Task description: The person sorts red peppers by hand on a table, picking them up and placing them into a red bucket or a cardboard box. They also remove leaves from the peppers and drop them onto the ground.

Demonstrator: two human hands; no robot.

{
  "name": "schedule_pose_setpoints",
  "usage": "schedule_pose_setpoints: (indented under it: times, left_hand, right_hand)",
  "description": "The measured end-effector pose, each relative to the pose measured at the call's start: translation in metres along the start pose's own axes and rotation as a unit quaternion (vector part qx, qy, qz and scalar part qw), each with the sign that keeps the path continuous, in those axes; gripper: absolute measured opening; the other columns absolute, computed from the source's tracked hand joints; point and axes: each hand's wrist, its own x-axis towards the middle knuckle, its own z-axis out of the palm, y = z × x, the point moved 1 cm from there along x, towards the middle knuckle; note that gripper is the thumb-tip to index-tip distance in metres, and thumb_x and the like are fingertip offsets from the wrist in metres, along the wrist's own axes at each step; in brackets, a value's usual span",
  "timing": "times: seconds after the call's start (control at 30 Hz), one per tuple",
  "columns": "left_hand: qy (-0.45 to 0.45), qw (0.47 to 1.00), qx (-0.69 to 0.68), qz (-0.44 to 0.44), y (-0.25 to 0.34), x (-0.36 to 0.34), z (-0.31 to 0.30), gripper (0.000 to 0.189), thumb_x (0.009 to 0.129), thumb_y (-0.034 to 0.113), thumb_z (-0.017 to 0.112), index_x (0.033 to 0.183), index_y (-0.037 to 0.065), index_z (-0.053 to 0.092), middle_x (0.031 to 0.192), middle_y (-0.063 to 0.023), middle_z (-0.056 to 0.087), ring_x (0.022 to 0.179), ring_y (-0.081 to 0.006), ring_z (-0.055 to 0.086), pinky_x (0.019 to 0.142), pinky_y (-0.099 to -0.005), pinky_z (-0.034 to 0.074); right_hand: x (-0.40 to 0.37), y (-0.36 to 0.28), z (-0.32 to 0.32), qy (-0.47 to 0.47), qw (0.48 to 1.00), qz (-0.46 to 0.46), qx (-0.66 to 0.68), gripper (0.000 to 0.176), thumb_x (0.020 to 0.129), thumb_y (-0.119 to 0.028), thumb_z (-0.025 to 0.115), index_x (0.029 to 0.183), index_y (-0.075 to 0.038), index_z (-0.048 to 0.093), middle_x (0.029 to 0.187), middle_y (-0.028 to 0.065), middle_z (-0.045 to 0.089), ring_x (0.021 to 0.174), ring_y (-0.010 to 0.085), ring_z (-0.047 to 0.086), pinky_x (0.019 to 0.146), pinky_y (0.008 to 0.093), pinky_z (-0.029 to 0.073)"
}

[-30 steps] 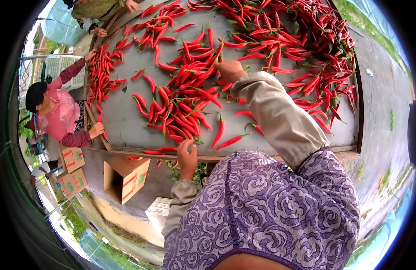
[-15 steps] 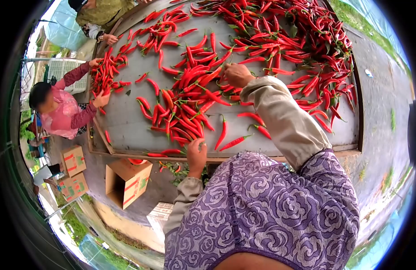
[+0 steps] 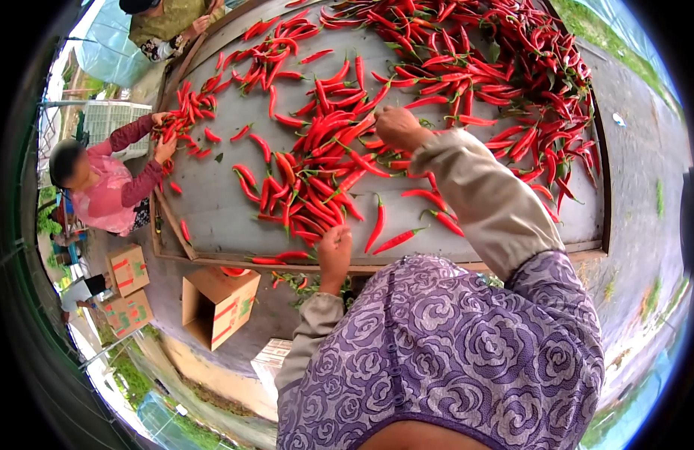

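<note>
Red peppers pile mid worktop, more at far right. Right hand at pile's right side, fingers curled; grip hidden, can't tell. Left hand by near edge, fingers bent, hold unclear. Peppers probably light, firm, slick, snappable; best held lightly near green stems.

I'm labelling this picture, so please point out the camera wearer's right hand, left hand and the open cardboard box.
Right hand (image 3: 398,127): head view, on the back of the hand.
Left hand (image 3: 335,253): head view, on the middle of the hand.
Open cardboard box (image 3: 233,309): head view, on its printed side.
</note>
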Motion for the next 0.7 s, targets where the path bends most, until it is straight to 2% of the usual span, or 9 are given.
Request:
schedule_pose_setpoints:
  times: [0.07, 0.13, 0.27, 0.3, 0.37, 0.4, 0.47, 0.57, 0.7]
  left_hand:
    - [-0.021, 0.987, -0.146, -0.061, -0.005, 0.007, 0.005, 0.022, 0.092, 0.012, 0.062, 0.113, 0.005, 0.064, 0.103, -0.0052, 0.067, 0.095, -0.0149, 0.063, 0.079, -0.027, 0.05]
    - [-0.045, 0.968, -0.234, -0.075, 0.036, 0.006, 0.008, 0.032, 0.095, 0.018, 0.063, 0.124, 0.006, 0.057, 0.108, -0.0034, 0.065, 0.098, -0.0151, 0.061, 0.083, -0.0287, 0.049]
    - [0.025, 0.908, -0.405, -0.109, 0.065, 0.016, 0.019, 0.038, 0.097, 0.032, 0.059, 0.122, 0.003, 0.054, 0.108, -0.0078, 0.065, 0.098, -0.0195, 0.062, 0.085, -0.0369, 0.049]
    - [-0.011, 0.883, -0.447, -0.142, 0.05, 0.02, 0.016, 0.033, 0.098, 0.031, 0.057, 0.117, 0.004, 0.055, 0.104, -0.0084, 0.065, 0.095, -0.0207, 0.063, 0.083, -0.0368, 0.049]
    - [-0.023, 0.832, -0.522, -0.185, 0.03, 0.024, 0.011, 0.024, 0.1, 0.028, 0.053, 0.105, 0.005, 0.059, 0.085, -0.0081, 0.064, 0.076, -0.0216, 0.062, 0.07, -0.0357, 0.05]
    - [-0.021, 0.833, -0.521, -0.182, 0.025, 0.023, 0.007, 0.024, 0.1, 0.028, 0.053, 0.105, 0.005, 0.059, 0.085, -0.0081, 0.064, 0.076, -0.0216, 0.062, 0.07, -0.0357, 0.05]
    - [-0.006, 0.838, -0.507, -0.2, 0.02, 0.02, -0.004, 0.023, 0.1, 0.026, 0.052, 0.102, 0.004, 0.059, 0.072, -0.0052, 0.058, 0.064, -0.0175, 0.056, 0.06, -0.0342, 0.047]
    - [0.045, 0.844, -0.487, -0.222, 0.02, 0.012, -0.009, 0.022, 0.1, 0.023, 0.052, 0.103, 0.003, 0.06, 0.067, -0.0038, 0.055, 0.059, -0.015, 0.053, 0.056, -0.0317, 0.046]
    - [0.075, 0.842, -0.478, -0.238, 0.01, 0.004, -0.015, 0.022, 0.1, 0.022, 0.052, 0.104, 0.002, 0.06, 0.069, -0.0032, 0.056, 0.06, -0.0133, 0.053, 0.057, -0.0291, 0.046]
  right_hand:
    - [-0.033, -0.034, -0.028, 0.011, 0.986, 0.045, 0.162, 0.019, 0.084, -0.021, 0.062, 0.095, -0.008, 0.07, 0.097, 0.0127, 0.066, 0.091, 0.0293, 0.065, 0.077, 0.0423, 0.053]
    - [-0.053, -0.072, -0.002, 0.063, 0.972, -0.056, 0.218, 0.022, 0.088, -0.023, 0.059, 0.096, -0.005, 0.068, 0.093, 0.0158, 0.066, 0.086, 0.034, 0.065, 0.076, 0.0447, 0.053]
    - [-0.073, -0.131, -0.04, -0.118, 0.886, -0.198, 0.403, 0.02, 0.088, -0.022, 0.058, 0.092, -0.005, 0.067, 0.094, 0.0169, 0.067, 0.085, 0.037, 0.064, 0.072, 0.0456, 0.052]
    - [-0.061, -0.126, -0.063, -0.163, 0.892, -0.136, 0.399, 0.018, 0.087, -0.023, 0.059, 0.089, -0.008, 0.068, 0.091, 0.0167, 0.066, 0.078, 0.0368, 0.064, 0.068, 0.0467, 0.051]
    - [-0.011, -0.11, -0.024, 0.01, 0.962, -0.093, 0.257, 0.017, 0.084, -0.023, 0.061, 0.093, -0.01, 0.067, 0.089, 0.0161, 0.066, 0.073, 0.0353, 0.064, 0.062, 0.044, 0.052]
    - [0.014, -0.093, -0.016, 0.095, 0.963, -0.059, 0.246, 0.029, 0.084, -0.026, 0.062, 0.107, -0.008, 0.064, 0.092, 0.0109, 0.067, 0.082, 0.0299, 0.065, 0.069, 0.0377, 0.054]
    - [0.051, -0.071, 0.0, 0.193, 0.961, 0.025, 0.196, 0.061, 0.084, -0.041, 0.063, 0.135, -0.011, 0.051, 0.14, 0.0166, 0.047, 0.13, 0.0343, 0.043, 0.102, 0.0504, 0.039]
    - [0.057, -0.066, 0.015, 0.094, 0.982, 0.066, 0.15, 0.066, 0.084, -0.046, 0.062, 0.141, -0.016, 0.047, 0.149, 0.0162, 0.038, 0.136, 0.034, 0.036, 0.106, 0.0534, 0.034]
    - [0.033, -0.083, 0.017, 0.038, 0.983, 0.048, 0.174, 0.064, 0.084, -0.047, 0.062, 0.139, -0.018, 0.047, 0.137, 0.0141, 0.048, 0.128, 0.0321, 0.044, 0.102, 0.0554, 0.036]
